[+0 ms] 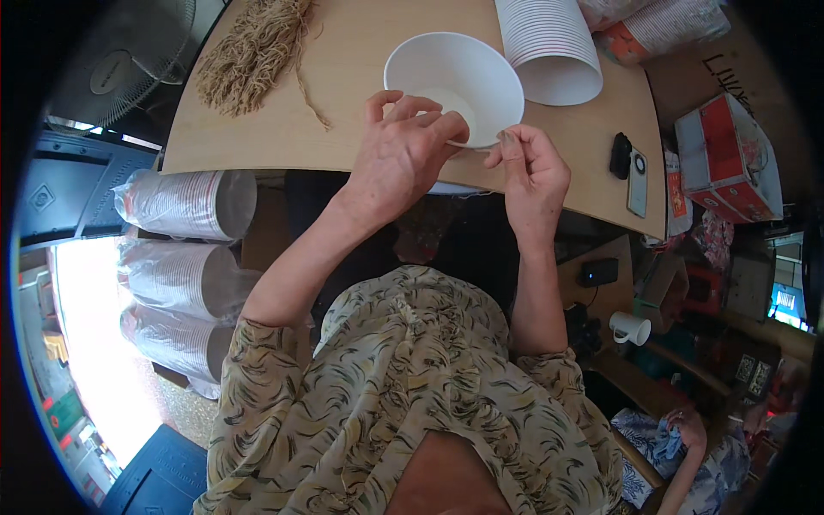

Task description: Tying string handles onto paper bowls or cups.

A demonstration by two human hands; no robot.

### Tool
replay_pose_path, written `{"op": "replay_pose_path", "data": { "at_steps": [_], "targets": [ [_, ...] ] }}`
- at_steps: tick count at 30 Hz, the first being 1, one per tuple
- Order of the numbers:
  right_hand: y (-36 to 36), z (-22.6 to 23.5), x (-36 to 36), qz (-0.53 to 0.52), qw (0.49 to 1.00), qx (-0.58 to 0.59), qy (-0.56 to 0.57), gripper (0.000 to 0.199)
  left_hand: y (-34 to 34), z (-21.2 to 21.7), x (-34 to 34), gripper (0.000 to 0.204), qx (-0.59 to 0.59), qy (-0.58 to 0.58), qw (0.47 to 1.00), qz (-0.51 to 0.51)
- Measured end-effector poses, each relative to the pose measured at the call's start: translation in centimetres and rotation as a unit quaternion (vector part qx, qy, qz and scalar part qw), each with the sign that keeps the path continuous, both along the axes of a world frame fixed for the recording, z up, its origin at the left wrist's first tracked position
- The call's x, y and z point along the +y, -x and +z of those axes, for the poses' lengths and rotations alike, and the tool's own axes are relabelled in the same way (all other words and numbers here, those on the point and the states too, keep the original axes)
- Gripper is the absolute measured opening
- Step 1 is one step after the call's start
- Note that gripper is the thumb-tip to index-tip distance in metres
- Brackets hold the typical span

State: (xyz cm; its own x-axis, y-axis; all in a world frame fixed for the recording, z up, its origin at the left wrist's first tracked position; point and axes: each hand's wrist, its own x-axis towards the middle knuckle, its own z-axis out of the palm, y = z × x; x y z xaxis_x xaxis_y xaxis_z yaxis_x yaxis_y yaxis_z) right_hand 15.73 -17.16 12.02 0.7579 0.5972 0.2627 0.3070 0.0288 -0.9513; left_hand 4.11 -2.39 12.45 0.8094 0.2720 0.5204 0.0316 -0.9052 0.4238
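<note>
A white paper bucket (429, 64) stands with its mouth toward me at the table's near edge. My left hand (403, 154) reaches over its near rim with fingers bent, the index finger curled down at the rim; its thumb is hidden. My right hand (534, 172) is closed in a pinch, thumb against index finger, right at the bucket's near right rim. Whether a thin strand lies between those fingertips is too small to tell. Just beyond the bucket, a nested stack of white paper buckets (549, 39) lies on its side. A bundle of tan strings (253, 56) rests at the far left.
The wooden table (343, 43) carries a phone (637, 184) and a black case (621, 156) at right. Wrapped bucket stacks (176, 202) lie left below it. A fan (116, 69), a red-white carton (730, 159) and a white mug (631, 329) stand around. Another person's hand (687, 427) shows lower right.
</note>
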Motion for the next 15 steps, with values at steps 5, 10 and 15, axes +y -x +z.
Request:
{"op": "replay_pose_path", "data": {
  "at_steps": [5,10,15],
  "targets": [
    [0.0,-0.3,-0.1,0.018,1.000,0.015,0.018,0.012,-0.1,-0.4,-0.2,0.014,-0.015,0.022,1.000,-0.013],
    [0.4,-0.5,0.1,0.013,1.000,0.024,0.014,0.011,-0.1,-0.8,-0.4,0.016,-0.027,0.023,0.999,-0.012],
    [1.0,-1.5,0.0,0.018,0.999,0.033,-0.002,0.012,-0.4,-1.3,-0.8,0.018,-0.042,0.010,0.999,0.018]
  ]
}}
